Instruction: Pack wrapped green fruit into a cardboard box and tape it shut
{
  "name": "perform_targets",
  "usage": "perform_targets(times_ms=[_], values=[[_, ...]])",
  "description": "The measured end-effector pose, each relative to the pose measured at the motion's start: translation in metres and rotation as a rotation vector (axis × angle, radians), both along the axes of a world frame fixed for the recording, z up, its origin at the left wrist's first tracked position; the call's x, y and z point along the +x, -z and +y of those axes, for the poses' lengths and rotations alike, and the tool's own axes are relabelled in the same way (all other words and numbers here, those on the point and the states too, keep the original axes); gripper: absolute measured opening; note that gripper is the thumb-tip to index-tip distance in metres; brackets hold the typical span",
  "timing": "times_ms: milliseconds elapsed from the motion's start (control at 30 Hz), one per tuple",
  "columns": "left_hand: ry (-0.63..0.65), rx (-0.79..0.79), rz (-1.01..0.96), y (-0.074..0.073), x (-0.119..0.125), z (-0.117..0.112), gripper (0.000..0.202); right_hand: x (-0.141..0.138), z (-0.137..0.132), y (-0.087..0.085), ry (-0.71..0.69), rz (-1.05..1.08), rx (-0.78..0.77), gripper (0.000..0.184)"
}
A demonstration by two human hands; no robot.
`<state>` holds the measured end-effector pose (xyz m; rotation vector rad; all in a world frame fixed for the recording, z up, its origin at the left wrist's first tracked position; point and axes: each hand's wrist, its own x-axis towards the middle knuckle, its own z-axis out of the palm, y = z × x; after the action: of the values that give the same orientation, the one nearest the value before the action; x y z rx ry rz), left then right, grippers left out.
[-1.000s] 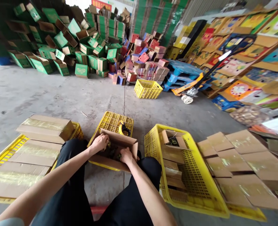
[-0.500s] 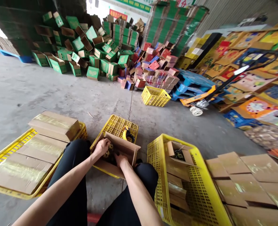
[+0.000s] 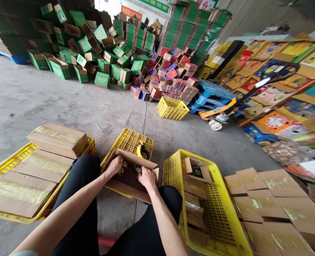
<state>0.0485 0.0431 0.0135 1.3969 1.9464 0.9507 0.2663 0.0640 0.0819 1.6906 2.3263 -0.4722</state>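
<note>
"Head view: change?"
"My right hand [image 3: 147, 177] has shifted away from my left hand [image 3: 116, 165]; looks like I'm working both carton [image 3: 136, 159] ends."
"Grip?"
"Left curled round mottled bundle [image 3: 123, 167] inside; right at dark item [image 3: 137, 169] inside, can't tell."

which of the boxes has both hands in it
The open box between the knees: the left hand and right hand both reach into it. The small open box at right has none; the taped boxes are shut.

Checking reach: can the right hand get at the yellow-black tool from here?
Probably yes: the tool lies on the crate just beyond the box, nothing on top; the right hand would need to clear the far flap.
</note>
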Motion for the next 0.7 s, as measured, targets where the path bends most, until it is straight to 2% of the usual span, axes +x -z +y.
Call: perform_targets(times_ms=[167,300,400,533,700], values=[[0.021,0.03,-0.035,-0.002,-0.001,-0.002,0.015,0.014,0.003,-0.008,0.065,0.116,0.024,0.031],[0.041,0.04,-0.046,-0.002,-0.005,0.0,0.013,0.017,0.006,-0.005,0.127,0.185,0.052,0.042],[0.061,0.031,-0.051,0.001,-0.005,-0.001,0.02,0.018,0.01,-0.005,0.144,0.236,0.055,0.033],[0.136,-0.013,-0.076,0.005,0.002,-0.002,0.038,0.006,0.015,-0.004,0.107,0.315,0.012,0.031],[0.211,-0.083,-0.064,0.012,0.004,0.003,0.04,-0.011,0.013,0.006,0.03,0.315,-0.112,0.043]])
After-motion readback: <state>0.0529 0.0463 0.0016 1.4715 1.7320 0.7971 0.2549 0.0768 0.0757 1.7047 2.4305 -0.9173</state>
